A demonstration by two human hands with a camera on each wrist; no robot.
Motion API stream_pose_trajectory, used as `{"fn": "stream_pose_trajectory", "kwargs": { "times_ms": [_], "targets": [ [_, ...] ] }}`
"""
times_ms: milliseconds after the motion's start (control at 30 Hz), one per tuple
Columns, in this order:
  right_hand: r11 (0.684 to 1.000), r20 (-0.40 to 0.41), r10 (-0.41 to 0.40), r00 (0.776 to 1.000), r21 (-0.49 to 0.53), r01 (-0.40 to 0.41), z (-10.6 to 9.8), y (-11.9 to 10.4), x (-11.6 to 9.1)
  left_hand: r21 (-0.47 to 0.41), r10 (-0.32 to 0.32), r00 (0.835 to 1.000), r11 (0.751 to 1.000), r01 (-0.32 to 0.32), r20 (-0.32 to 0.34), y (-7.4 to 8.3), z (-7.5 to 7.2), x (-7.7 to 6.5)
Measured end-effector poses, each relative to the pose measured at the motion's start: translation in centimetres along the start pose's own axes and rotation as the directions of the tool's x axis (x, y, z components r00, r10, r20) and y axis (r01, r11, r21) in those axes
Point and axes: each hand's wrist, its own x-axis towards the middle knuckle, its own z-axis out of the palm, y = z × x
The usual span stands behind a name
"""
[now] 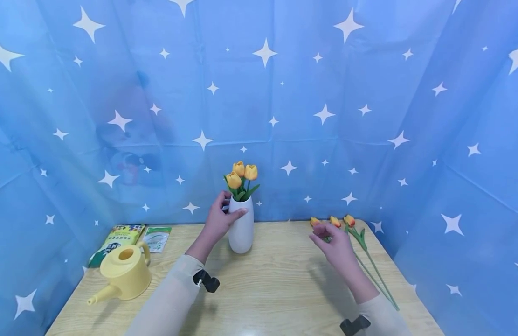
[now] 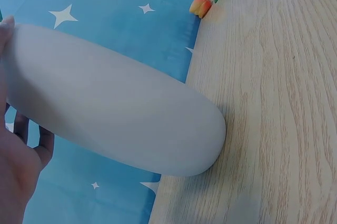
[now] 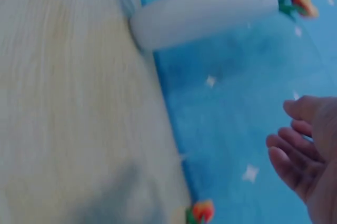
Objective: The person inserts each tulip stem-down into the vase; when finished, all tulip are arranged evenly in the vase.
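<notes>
A white vase [image 1: 242, 231] stands upright near the table's back edge, with three yellow-orange tulips [image 1: 234, 180] and green leaves in its mouth. My left hand [image 1: 218, 221] grips its upper part, thumb across the front and fingers round the far left side. In the left wrist view the vase [image 2: 116, 100] fills the middle. My right hand [image 1: 336, 247] hovers over the right of the table, fingers loosely bent and holding nothing. Just beyond it lie red-and-yellow tulips [image 1: 349, 220], partly hidden by the hand; their long green stems run towards the front right.
At the left sits a yellow watering can [image 1: 128, 275], its spout pointing front left. Behind it lie a green-and-yellow bag [image 1: 118, 238] and a small white-and-green packet [image 1: 157, 239]. A blue star-patterned curtain [image 1: 300, 93] hangs behind and beside the wooden table [image 1: 275, 289].
</notes>
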Motion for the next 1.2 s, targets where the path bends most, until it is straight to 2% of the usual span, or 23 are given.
{"fn": "stream_pose_trajectory", "kwargs": {
  "times_ms": [167,300,567,767,1000,1200],
  "targets": [
    [0.993,-0.018,0.106,0.994,-0.051,-0.107,-1.3,3.5,-0.9,0.001,0.001,1.0,1.0,-0.001,0.004,0.0,0.0,0.0],
    [0.981,-0.001,0.179,0.984,-0.082,-0.178,-2.2,6.0,-1.5,0.003,-0.002,1.0,1.0,0.002,0.007,-0.1,0.0,0.0],
    [0.974,0.005,0.203,0.979,-0.104,-0.201,-3.5,9.1,-2.1,0.0,-0.009,1.0,1.0,0.009,0.005,-0.1,-0.1,0.0],
    [0.969,0.067,0.211,0.975,-0.141,-0.201,-3.5,10.1,-2.2,0.007,-0.008,1.0,1.0,0.008,0.009,0.0,-0.1,0.0],
    [0.965,0.129,0.225,0.966,-0.166,-0.203,-3.0,9.9,-2.0,-0.015,-0.007,1.0,1.0,0.007,0.015,0.2,-0.2,-0.1],
    [0.95,0.146,0.215,0.966,-0.261,-0.172,-2.7,9.4,-1.7,-0.012,-0.008,1.0,1.0,0.008,0.017,0.1,-0.2,0.0]
  ]
}}
